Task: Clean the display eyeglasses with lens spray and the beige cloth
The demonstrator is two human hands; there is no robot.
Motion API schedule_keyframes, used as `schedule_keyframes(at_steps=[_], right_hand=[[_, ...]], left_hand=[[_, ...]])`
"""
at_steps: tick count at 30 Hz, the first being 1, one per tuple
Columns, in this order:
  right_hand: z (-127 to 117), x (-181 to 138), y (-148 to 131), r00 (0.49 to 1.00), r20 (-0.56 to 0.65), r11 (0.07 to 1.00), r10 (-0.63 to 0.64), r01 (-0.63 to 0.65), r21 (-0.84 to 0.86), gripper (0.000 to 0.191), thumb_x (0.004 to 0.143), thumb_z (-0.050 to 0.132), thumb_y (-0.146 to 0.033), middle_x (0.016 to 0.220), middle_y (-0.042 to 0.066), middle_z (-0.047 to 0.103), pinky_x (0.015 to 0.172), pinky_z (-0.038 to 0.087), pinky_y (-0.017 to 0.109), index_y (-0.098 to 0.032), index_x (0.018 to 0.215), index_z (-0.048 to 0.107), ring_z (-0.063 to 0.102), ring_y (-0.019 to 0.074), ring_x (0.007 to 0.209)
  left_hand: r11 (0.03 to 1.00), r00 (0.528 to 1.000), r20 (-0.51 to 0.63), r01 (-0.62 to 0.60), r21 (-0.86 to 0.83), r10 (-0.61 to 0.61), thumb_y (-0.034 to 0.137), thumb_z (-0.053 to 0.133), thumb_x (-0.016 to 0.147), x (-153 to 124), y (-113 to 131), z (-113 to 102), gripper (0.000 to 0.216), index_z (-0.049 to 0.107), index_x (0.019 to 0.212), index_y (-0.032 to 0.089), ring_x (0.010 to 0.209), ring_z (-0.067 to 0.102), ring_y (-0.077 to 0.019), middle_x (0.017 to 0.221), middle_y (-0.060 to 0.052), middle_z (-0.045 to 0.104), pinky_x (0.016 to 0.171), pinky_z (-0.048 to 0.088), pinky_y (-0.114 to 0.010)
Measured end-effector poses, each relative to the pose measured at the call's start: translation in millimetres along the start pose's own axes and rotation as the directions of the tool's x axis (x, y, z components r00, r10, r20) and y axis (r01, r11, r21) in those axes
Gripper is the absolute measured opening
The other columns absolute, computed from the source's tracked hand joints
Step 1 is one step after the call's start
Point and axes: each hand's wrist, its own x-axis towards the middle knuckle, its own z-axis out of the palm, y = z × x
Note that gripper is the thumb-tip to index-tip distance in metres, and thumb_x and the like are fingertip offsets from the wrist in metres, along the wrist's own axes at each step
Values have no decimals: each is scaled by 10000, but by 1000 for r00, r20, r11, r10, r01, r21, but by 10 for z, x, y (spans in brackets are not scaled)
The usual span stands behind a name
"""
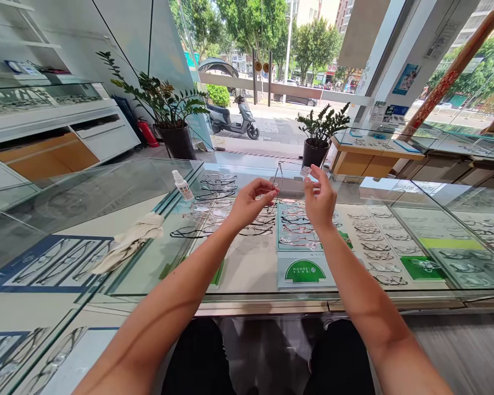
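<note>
A pair of thin-framed eyeglasses point(280, 165) is held up above the glass counter, between my two hands. My left hand point(253, 203) pinches one thin temple arm between thumb and fingers. At the other side of the frame, my right hand point(321, 195) has its thumb and forefinger closed around the edge, beside a small whitish tag point(306, 171). The far part of the frame is faint against the bright window. Below lie rows of eyeglasses point(298, 221) inside the showcase. A white spray bottle point(183, 185) stands left of my left hand, and a crumpled beige cloth point(134, 241) lies nearer me.
The glass counter point(247, 296) spans the width before me, with a green sign point(305, 271) under its top. Beyond are two potted plants point(177, 140), a fire extinguisher point(148, 133) and a window facing a parked scooter point(234, 118). A wooden display table point(370, 156) stands at right.
</note>
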Motion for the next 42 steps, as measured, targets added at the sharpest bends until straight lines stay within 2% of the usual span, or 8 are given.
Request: schedule_keyframes(at_steps=[7, 12, 16, 19, 22, 25, 28, 42], right_hand=[[6, -46, -81, 987, 139, 996, -83, 76, 51, 450, 1090, 586, -484, 1476, 110, 756, 747, 642, 386, -306, 1493, 677, 765, 243, 962], [-1, -59, -104, 975, 207, 994, -79, 62, 85, 475, 1095, 572, -504, 1560, 94, 700, 779, 651, 389, -329, 1532, 637, 764, 258, 1044], [4, -58, -111, 982, 185, 993, -45, 24, 114, 541, 1085, 591, -512, 1538, 121, 699, 792, 638, 401, -341, 1595, 530, 759, 270, 1060], [29, -73, -101, 988, 154, 989, -16, -6, 145, 595, 1044, 668, -529, 1435, 140, 727, 771, 615, 397, -328, 1568, 471, 745, 248, 971], [57, -94, -91, 992, 129, 991, -8, -10, 135, 562, 984, 751, -545, 1277, 101, 744, 742, 582, 392, -312, 1431, 502, 699, 207, 841], [65, -106, -98, 991, 115, 994, -74, 65, 83, 522, 950, 791, -551, 1247, 85, 727, 799, 570, 415, -299, 1338, 550, 678, 211, 869], [56, -103, -113, 986, 116, 993, -116, 113, 36, 511, 970, 770, -548, 1290, 91, 709, 851, 570, 434, -303, 1372, 571, 661, 216, 883], [56, -90, -97, 988, 126, 996, -86, 87, -3, 547, 981, 749, -470, 1209, 76, 696, 837, 572, 428, -303, 1478, 591, 636, 208, 842]], left_hand=[[1000, 999, 45, -8, 23, 7, 528, 870, 877, -43, -27, 77, 389, 735, 1035, 199, 999, 739, -222, 1071, -98, 777, 779, 681, -339], [1000, 998, 64, 1, 12, -2, 530, 873, 879, -73, -17, 115, 394, 736, 1034, 195, 1001, 742, -222, 1071, -96, 771, 783, 684, -338], [998, 999, 49, 20, -52, -18, 553, 890, 860, -72, 15, 118, 433, 730, 1045, 196, 1060, 737, -231, 1088, -91, 759, 786, 697, -334], [995, 1000, 16, 28, -100, -26, 570, 910, 837, -63, 32, 113, 468, 714, 1039, 195, 1063, 725, -225, 1082, -83, 750, 782, 705, -332], [994, 1000, 1, 13, -109, -13, 560, 916, 836, -61, 33, 109, 465, 708, 1040, 198, 1054, 723, -222, 1077, -77, 744, 780, 708, -334], [997, 1000, 16, -6, -78, 7, 529, 911, 853, -70, 26, 114, 424, 720, 1040, 198, 1022, 721, -209, 1060, -72, 741, 779, 704, -323], [998, 999, 38, -8, -58, 11, 523, 901, 863, -80, 23, 131, 408, 726, 1030, 195, 975, 721, -196, 1050, -72, 739, 771, 701, -321], [997, 999, 45, -1, -80, 5, 524, 910, 849, -102, 40, 159, 419, 714, 1025, 198, 1009, 715, -207, 1076, -83, 737, 787, 698, -332]])
